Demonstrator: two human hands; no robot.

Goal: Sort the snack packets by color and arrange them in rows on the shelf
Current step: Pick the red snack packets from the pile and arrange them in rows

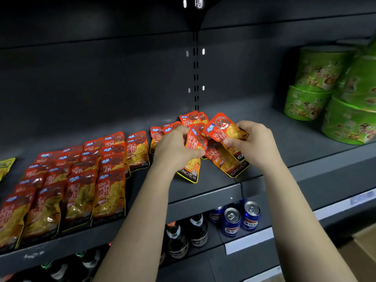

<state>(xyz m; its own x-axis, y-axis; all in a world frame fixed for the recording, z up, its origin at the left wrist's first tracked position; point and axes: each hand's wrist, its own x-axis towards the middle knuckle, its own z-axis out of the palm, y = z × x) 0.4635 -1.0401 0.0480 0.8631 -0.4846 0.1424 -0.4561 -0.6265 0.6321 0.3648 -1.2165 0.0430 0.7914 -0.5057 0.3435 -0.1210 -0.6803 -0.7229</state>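
Left grip (173, 148) holds one red packet (194, 142), right grip (257, 143) a second packet (222, 129), above shelf (205, 193).

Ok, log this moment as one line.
left hand: grips lower packet | right hand: grips upper packet | rows: shelf left | pile: behind hands

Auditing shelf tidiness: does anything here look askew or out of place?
Red packets lie jumbled and overlapping mid-shelf by the left hand and right hand, unlike the neat red rows at left. A lone yellow packet sits far left.
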